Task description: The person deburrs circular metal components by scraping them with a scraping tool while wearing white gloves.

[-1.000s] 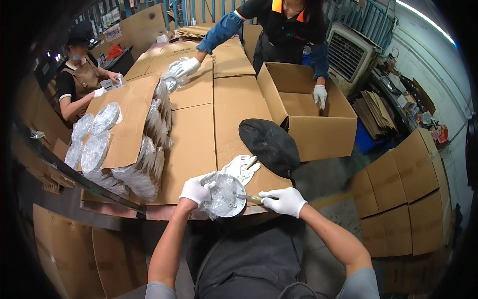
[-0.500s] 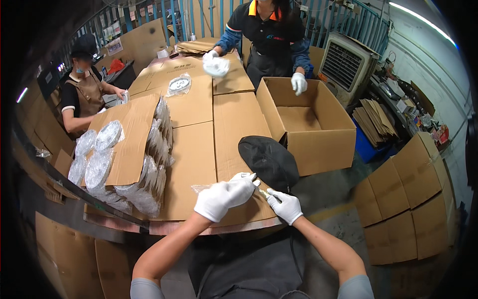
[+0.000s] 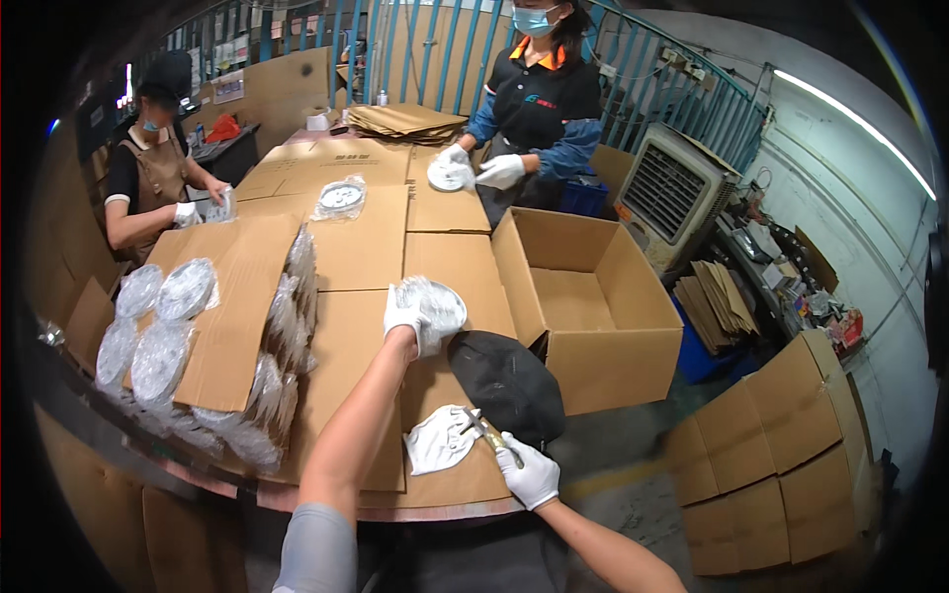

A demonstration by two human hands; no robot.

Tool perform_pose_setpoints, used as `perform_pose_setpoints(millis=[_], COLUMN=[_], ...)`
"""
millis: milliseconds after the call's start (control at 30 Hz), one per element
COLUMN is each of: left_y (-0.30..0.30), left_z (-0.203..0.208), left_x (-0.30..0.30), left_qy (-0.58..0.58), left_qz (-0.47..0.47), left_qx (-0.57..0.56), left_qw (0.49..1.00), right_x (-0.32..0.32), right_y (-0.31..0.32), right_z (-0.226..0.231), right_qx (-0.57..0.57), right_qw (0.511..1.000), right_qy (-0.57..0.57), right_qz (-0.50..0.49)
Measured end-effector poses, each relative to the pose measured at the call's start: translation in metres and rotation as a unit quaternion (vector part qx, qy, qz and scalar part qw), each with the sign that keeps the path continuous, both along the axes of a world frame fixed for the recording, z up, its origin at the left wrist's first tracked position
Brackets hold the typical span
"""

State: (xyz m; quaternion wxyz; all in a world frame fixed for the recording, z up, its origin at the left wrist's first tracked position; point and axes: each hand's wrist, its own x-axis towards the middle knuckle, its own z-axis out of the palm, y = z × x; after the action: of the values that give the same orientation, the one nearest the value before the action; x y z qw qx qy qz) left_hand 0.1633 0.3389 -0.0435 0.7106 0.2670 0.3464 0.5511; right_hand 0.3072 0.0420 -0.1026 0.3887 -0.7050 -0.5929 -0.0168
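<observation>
My left hand (image 3: 403,314), in a white glove, reaches far over the cardboard-covered table and grips a round, pale disc wrapped in clear plastic (image 3: 440,306). Closer to the front edge, my gloved right hand (image 3: 532,474) is closed around a slim hand tool (image 3: 488,433) with a tan handle and a narrow metal end; its exact kind is unclear. Beside the tool's tip a white glove (image 3: 440,441) lies loose on the cardboard. A black cap-like fabric thing (image 3: 506,385) rests between both hands at the table's right edge.
An open carton (image 3: 613,356) stands to the right of the table. At left are stacked wrapped discs (image 3: 161,361) with a cardboard sheet (image 3: 237,316) on top. Another wrapped disc (image 3: 341,198) lies farther back. Two co-workers (image 3: 539,109) handle discs across the table.
My left hand has moved forward from beside my right hand and now grips a wrapped disc. The loose glove has come into sight. The far co-worker's hands have come together at a disc.
</observation>
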Motion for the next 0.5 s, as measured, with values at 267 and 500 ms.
perform_pose_setpoints(millis=[267,500], left_y=[0.154,0.094], left_z=[-0.066,-0.029], left_x=[0.064,0.079], left_qy=[-0.108,0.148], left_qz=[0.126,-0.062], left_qx=[0.044,0.141], left_qw=[0.985,0.977], right_x=[-0.011,0.011], right_y=[0.003,-0.006], right_z=[0.002,0.004], right_qx=[-0.038,-0.039], right_qw=[0.999,0.998], right_qy=[-0.013,-0.028], right_qz=[0.002,-0.03])
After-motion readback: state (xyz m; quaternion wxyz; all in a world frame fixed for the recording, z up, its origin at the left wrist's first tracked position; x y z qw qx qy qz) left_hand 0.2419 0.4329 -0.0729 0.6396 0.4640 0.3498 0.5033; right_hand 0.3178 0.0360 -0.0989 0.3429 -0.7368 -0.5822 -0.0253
